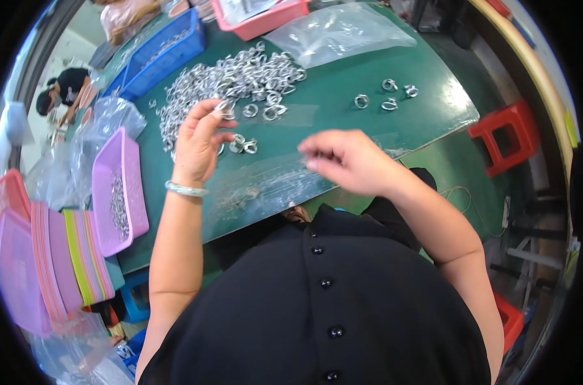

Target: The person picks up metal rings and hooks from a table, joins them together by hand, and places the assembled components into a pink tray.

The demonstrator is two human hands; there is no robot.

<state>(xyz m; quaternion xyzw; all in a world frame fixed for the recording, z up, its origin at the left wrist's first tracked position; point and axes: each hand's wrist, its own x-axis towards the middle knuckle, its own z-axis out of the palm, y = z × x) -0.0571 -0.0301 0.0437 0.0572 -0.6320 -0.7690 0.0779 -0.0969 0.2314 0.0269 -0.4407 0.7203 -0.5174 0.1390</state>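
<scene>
Between the thumb and fingers of my left hand (197, 144) is a silvery hose clamp (225, 110), a small metal ring with a housing on its side. Several more clamps (243, 144) lie on the green table right below those fingers. Just beyond spreads a large heap of hose clamps (234, 77). My right hand (346, 160) hovers over the table's near edge, its fingers bent and slightly blurred, with a gap between thumb and fingers and nothing visible in them. Farther right, a small group of clamps (389, 104) lies apart from the heap.
Behind the heap are a blue crate (156, 54), a pink bin (266, 22) and a clear plastic bag (343, 35). At left, a purple basket (119, 192) holds small metal parts beside stacked colourful baskets (54, 256). A red stool (506, 138) stands right. Other people work at far left.
</scene>
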